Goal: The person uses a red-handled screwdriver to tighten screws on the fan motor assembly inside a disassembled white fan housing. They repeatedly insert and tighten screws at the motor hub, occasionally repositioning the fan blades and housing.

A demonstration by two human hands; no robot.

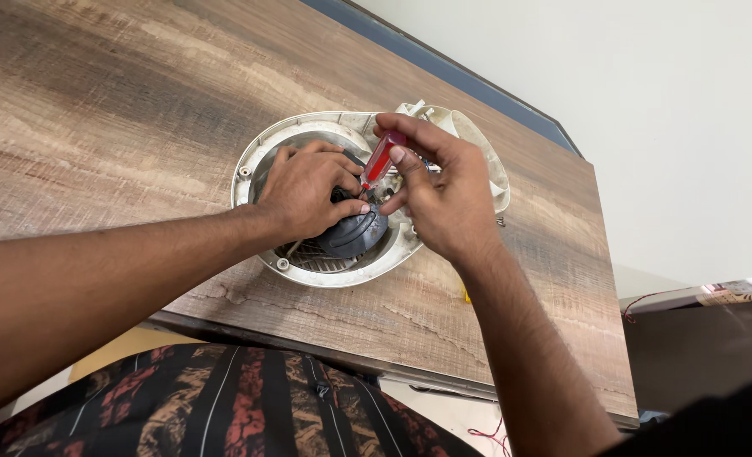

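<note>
Your left hand (308, 190) is clamped down over the dark grey motor housing (355, 233) at the centre of the frame, fingers curled tight around its top, and your right hand (439, 195) pinches a red-handled screwdriver (380, 159) narrowly between thumb and fingertips, shaft angled down into the gap between your two hands. The housing sits inside a round off-white fan shell (262, 148), which lies flat on the wooden table (96, 101). Room to move: the whole upper left of the frame is bare wood grain, wide open, while the shell's right side lies not far from the table's far edge, where a blue strip (444, 68) runs diagonally against the pale wall (647, 110). The near edge of the table runs just below the shell, right above your lap, so there is little margin toward the bottom of the frame. Hard to make out: the screwdriver tip is buried behind your fingers, and you cannot see what it meets. A second pale shell piece (478, 140) peeks out behind your right hand, mostly covered. A small yellow bit (465, 294) pokes out beside your right wrist, too small to identify. Red wires (486, 433) trail at the bottom edge, cut off. Patterned dark cloth (223, 406) fills the lower left, and a darker surface (698, 338) sits at the right.
</note>
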